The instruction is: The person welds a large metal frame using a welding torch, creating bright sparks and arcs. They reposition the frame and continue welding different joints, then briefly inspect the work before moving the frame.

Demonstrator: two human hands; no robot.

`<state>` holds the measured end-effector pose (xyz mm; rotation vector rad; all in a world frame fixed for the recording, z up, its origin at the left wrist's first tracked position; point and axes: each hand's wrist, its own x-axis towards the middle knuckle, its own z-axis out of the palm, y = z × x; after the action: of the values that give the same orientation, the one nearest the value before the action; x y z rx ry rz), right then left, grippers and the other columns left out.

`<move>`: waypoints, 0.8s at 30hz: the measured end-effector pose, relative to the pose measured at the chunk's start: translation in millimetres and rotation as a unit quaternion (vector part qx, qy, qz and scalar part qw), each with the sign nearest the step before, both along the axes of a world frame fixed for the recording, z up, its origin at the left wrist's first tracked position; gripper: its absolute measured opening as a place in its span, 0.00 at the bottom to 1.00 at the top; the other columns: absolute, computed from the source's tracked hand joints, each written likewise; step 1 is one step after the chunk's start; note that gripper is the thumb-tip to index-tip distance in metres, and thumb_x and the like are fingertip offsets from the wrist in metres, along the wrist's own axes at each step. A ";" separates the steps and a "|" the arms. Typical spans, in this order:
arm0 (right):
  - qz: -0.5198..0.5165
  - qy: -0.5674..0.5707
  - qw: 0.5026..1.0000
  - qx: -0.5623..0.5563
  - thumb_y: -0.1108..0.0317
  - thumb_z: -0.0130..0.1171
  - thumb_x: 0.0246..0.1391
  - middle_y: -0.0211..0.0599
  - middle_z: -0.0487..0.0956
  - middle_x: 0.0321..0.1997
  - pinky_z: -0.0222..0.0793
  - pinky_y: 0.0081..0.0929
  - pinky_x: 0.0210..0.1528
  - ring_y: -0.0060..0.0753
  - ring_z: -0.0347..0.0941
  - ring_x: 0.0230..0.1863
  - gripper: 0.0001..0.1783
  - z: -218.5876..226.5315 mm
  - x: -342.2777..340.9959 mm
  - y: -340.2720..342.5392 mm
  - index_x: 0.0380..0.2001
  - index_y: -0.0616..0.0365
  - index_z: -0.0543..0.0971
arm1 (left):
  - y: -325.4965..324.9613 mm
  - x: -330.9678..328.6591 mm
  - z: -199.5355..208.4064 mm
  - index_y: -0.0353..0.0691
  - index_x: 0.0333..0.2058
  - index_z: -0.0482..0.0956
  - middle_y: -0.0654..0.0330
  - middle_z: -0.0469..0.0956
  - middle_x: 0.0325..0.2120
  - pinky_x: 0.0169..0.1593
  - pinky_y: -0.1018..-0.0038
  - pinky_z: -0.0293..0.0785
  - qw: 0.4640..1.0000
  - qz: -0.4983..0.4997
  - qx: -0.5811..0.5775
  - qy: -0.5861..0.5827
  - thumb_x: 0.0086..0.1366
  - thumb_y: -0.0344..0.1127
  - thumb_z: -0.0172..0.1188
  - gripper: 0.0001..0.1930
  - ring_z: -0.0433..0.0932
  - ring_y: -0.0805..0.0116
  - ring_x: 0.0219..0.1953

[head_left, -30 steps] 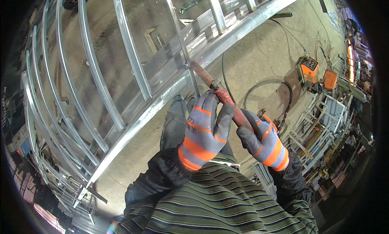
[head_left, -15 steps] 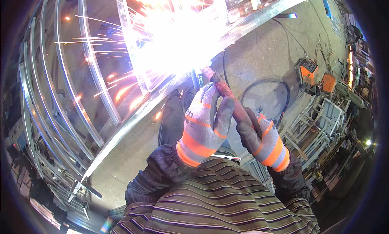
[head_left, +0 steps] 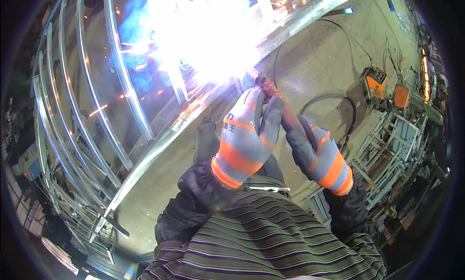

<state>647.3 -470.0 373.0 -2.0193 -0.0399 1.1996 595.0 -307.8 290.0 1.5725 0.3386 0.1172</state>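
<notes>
Both my gloved hands are closed on a reddish welding torch. My left hand, in a grey glove with orange bands, wraps the front part near the neck. My right hand grips the rear of the handle. The torch points up and left to a blinding white arc at the long rail of a metal frame. Glare hides the torch tip and the spot being welded. Sparks and bluish smoke spread to the left of the arc.
Several curved-looking metal bars run off the rail on the left. An orange machine stands on the floor at right, beside a smaller orange box. A black cable loops near my right hand. Metal frames are piled at far right.
The view has shifted slightly, so the frame and machines appear farther right. Fewer long sparks fly left, and blue smoke now shows by the arc. Both hands keep their grip on the torch.
</notes>
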 end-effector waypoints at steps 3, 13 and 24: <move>-0.055 -0.015 0.998 0.031 0.65 0.56 0.68 0.52 0.82 0.40 0.74 0.33 0.44 0.46 0.81 0.40 0.23 -3.4 -17.4 3.6 0.60 0.65 0.72 | 6.7 -1.2 4.8 0.32 0.42 0.77 0.47 0.78 0.33 0.37 0.64 0.75 0.998 -0.026 -0.027 0.048 0.70 0.28 0.59 0.06 0.79 0.48 0.32; -0.204 -0.054 0.977 0.029 0.67 0.56 0.66 0.56 0.81 0.49 0.74 0.35 0.51 0.49 0.82 0.49 0.26 -19.3 -113.3 48.0 0.65 0.63 0.69 | 56.3 -35.9 -4.8 0.29 0.47 0.77 0.42 0.79 0.39 0.45 0.58 0.76 0.981 -0.170 0.081 -0.054 0.66 0.31 0.64 0.14 0.79 0.41 0.39; -0.175 0.019 0.983 -0.050 0.53 0.56 0.70 0.18 0.70 0.23 0.59 0.20 0.26 0.12 0.63 0.24 0.21 20.1 -56.3 51.0 0.55 0.59 0.77 | 48.6 -7.8 -1.9 0.34 0.41 0.76 0.45 0.79 0.35 0.41 0.54 0.73 0.987 -0.156 0.031 0.003 0.71 0.40 0.60 0.13 0.78 0.42 0.39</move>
<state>591.0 -419.1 393.0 -1.9849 0.3859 1.0297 587.2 -259.2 288.2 1.6686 0.0922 -0.1209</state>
